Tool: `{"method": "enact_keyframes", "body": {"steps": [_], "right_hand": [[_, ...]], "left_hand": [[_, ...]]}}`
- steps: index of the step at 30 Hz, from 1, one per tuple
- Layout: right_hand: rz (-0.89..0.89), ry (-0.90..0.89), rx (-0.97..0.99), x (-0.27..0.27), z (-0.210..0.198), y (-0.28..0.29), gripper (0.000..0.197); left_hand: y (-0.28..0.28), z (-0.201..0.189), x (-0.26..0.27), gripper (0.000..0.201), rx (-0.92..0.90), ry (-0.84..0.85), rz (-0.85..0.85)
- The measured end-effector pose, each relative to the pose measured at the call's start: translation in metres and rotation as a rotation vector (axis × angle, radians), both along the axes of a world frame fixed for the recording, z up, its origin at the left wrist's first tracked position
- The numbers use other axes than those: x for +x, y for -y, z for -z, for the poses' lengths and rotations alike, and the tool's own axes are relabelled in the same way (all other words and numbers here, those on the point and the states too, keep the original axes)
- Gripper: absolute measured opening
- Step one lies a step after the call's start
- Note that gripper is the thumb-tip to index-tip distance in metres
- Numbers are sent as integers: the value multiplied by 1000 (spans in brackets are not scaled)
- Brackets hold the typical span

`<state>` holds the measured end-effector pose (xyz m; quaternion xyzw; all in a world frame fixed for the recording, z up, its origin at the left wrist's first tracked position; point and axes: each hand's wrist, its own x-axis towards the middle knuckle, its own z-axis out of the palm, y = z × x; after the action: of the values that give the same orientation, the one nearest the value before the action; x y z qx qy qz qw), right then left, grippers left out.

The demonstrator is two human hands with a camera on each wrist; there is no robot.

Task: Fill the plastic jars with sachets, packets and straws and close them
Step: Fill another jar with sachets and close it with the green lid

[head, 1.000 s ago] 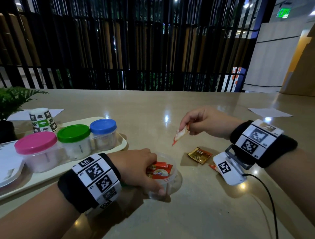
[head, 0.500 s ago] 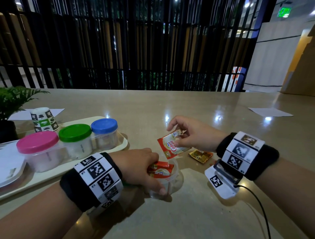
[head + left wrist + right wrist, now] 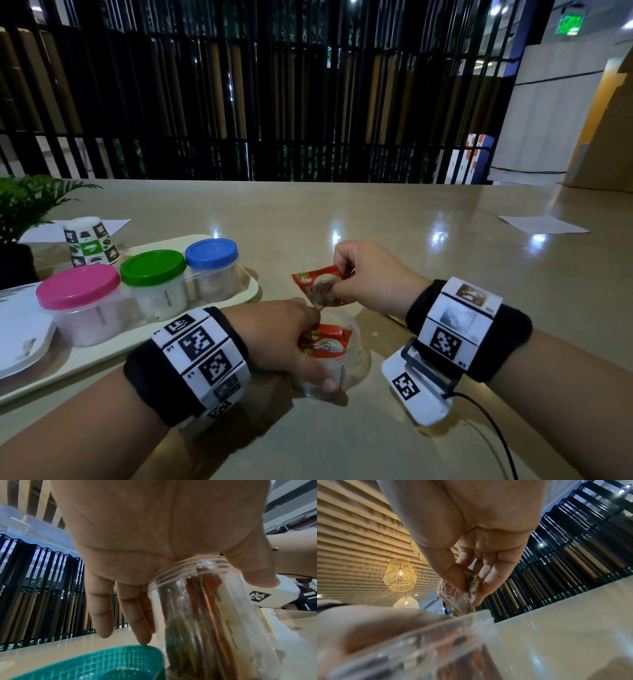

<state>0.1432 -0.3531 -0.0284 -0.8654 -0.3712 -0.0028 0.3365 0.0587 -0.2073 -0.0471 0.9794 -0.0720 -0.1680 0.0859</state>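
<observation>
A clear lidless plastic jar [image 3: 349, 363] stands on the table, with red sachets [image 3: 325, 342] upright inside it. My left hand [image 3: 284, 339] grips the jar from its left side, thumb on the near wall; the left wrist view shows the jar [image 3: 214, 615] against my palm. My right hand [image 3: 370, 277] pinches a red and white sachet [image 3: 318, 286] by its top corner, and the sachet hangs tilted just above the jar's mouth. In the right wrist view that sachet [image 3: 453, 596] sits between thumb and fingers, above the blurred jar rim [image 3: 423, 632].
A cream tray [image 3: 250, 291] at left carries three closed jars with pink [image 3: 78, 286], green [image 3: 153, 267] and blue [image 3: 211, 253] lids. Behind it stand a patterned paper cup [image 3: 90, 245] and a potted plant [image 3: 20, 209]. A teal lid [image 3: 102, 662] lies under my left wrist. Paper [image 3: 541, 224] lies far right.
My right hand has carried the sachet left and toward the jar, from above the loose packets to just over the jar's mouth. My left hand has kept its hold on the jar.
</observation>
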Motion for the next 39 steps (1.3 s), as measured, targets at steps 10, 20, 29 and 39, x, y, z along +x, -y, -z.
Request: {"method": "enact_keyframes", "body": {"steps": [10,20,29,39], "right_hand": [[-114,40,-267,-9,8,7,23],[-200,103,-654,-20,-2,3,30],[-267,41,-716,-21,5,0,26],[-237,42,-572,-18,-2,10,28]], "left_hand": [[-3,5,2,105,-93,17,20],[1,-2,-5,80,24,75,7],[5,-3,-8,86,65,181,-22],[10,-5,2,75,94,52,13]]}}
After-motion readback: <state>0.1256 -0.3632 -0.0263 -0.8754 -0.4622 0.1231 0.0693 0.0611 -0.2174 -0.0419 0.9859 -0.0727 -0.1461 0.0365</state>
